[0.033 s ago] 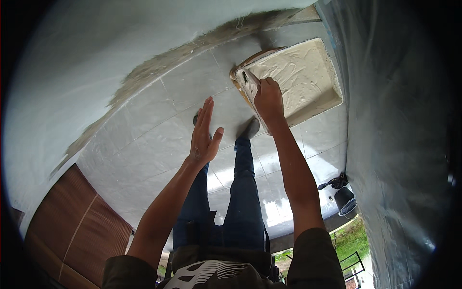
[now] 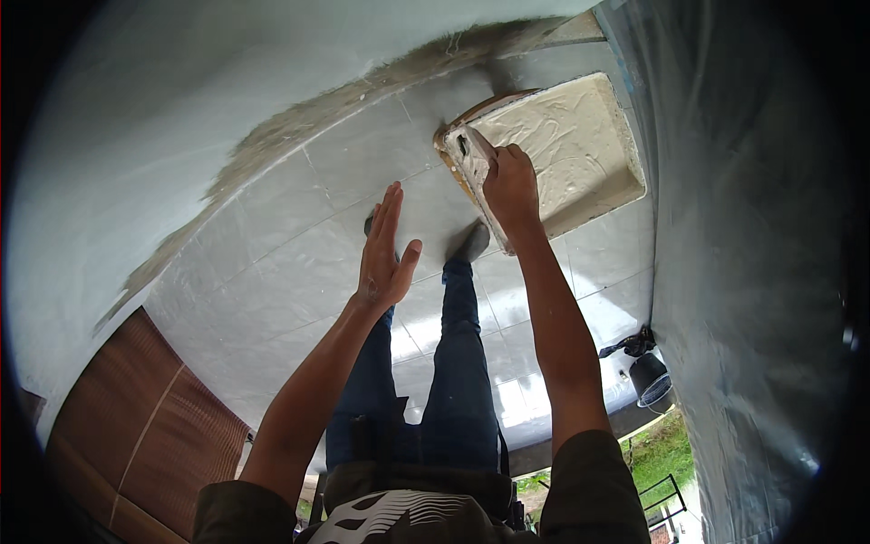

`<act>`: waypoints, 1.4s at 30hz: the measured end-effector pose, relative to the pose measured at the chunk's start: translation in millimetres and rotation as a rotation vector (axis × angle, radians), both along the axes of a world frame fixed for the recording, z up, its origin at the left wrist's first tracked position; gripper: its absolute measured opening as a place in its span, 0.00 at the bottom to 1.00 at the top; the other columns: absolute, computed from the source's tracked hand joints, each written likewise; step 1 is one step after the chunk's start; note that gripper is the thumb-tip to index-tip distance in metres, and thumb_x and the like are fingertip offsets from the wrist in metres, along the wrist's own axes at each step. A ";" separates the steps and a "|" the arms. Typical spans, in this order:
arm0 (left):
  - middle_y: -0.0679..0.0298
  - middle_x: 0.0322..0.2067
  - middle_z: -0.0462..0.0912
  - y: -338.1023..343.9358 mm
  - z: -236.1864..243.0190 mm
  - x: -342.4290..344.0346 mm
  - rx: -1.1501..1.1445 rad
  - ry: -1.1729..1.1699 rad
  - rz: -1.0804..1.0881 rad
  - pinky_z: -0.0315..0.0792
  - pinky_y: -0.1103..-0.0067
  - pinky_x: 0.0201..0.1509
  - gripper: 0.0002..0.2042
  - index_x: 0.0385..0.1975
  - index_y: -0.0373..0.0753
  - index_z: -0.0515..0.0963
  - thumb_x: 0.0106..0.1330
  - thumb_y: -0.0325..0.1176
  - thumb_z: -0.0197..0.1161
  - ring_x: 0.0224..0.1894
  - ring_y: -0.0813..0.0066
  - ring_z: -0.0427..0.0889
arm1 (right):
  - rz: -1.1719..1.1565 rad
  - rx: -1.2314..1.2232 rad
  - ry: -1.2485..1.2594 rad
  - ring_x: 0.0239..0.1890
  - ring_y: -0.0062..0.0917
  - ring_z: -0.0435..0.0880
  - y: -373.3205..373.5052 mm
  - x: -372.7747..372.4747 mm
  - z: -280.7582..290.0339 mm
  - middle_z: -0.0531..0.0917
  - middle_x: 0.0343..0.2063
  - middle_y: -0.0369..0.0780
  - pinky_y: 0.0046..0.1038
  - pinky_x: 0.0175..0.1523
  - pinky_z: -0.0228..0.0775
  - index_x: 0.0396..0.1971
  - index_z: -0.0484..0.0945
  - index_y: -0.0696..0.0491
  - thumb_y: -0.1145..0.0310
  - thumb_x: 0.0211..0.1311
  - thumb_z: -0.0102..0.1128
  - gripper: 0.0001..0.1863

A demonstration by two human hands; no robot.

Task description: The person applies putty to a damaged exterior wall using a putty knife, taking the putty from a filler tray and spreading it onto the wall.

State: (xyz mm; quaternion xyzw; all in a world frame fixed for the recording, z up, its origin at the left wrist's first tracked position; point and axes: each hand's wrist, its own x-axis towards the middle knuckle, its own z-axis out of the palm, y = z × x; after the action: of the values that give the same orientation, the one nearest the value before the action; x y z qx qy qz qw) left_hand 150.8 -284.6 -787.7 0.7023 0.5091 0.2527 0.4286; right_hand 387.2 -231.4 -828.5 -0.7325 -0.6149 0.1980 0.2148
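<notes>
My left hand (image 2: 384, 254) is held in the air over the tiled floor, its fingers straight and thumb apart, with nothing in it. My right hand (image 2: 512, 186) is closed around a pale, smeared scraper (image 2: 480, 143); most of its grip is hidden by the fingers. The scraper's far end is at the left end of a large rectangular tray (image 2: 625, 195). Thick cream-coloured plaster (image 2: 571, 127) with ridges and swirls fills much of the tray. Beside that end, a dark gap (image 2: 462, 145) shows in the whitish coating.
A pale wall (image 2: 199, 100) with a rough grey-brown lower band curves along the left. Plastic sheeting (image 2: 743, 227) hangs on the right. Near it stands a black bucket (image 2: 648, 376). Brown ribbed panels (image 2: 154, 417) lie at lower left. My shoe (image 2: 469, 243) is close to the tray.
My right hand has shifted slightly to the right with the scraper. My left hand holds its place.
</notes>
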 end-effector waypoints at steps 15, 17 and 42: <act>0.47 0.74 0.56 -6.7 -1.9 4.3 -0.003 -0.027 0.016 0.47 0.54 0.78 0.35 0.75 0.35 0.52 0.74 0.46 0.52 0.77 0.49 0.52 | -0.601 -0.156 0.719 0.38 0.25 0.84 -54.1 13.8 -55.6 0.86 0.35 0.42 0.29 0.45 0.76 0.40 0.80 0.62 0.75 0.55 0.71 0.13; 0.47 0.74 0.55 -6.7 -2.9 2.0 -0.016 -0.003 0.021 0.47 0.54 0.78 0.35 0.75 0.35 0.52 0.74 0.45 0.53 0.77 0.49 0.53 | -0.622 -0.092 0.806 0.40 0.21 0.83 -46.3 8.3 -46.3 0.85 0.39 0.40 0.24 0.44 0.77 0.44 0.80 0.63 0.78 0.59 0.69 0.14; 0.47 0.74 0.56 -5.7 -7.3 11.2 -0.030 0.020 0.002 0.48 0.55 0.78 0.35 0.75 0.35 0.52 0.73 0.41 0.56 0.77 0.49 0.54 | -0.724 -0.203 0.479 0.29 0.39 0.86 -74.1 10.3 -69.5 0.85 0.27 0.48 0.38 0.38 0.76 0.32 0.79 0.63 0.69 0.52 0.74 0.15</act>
State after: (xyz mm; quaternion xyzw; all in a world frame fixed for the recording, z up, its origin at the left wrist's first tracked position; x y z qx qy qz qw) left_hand 162.0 -290.3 -795.0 0.6977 0.5179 0.2384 0.4337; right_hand 397.4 -305.5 -898.0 -0.8515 -0.2293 0.3333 0.3335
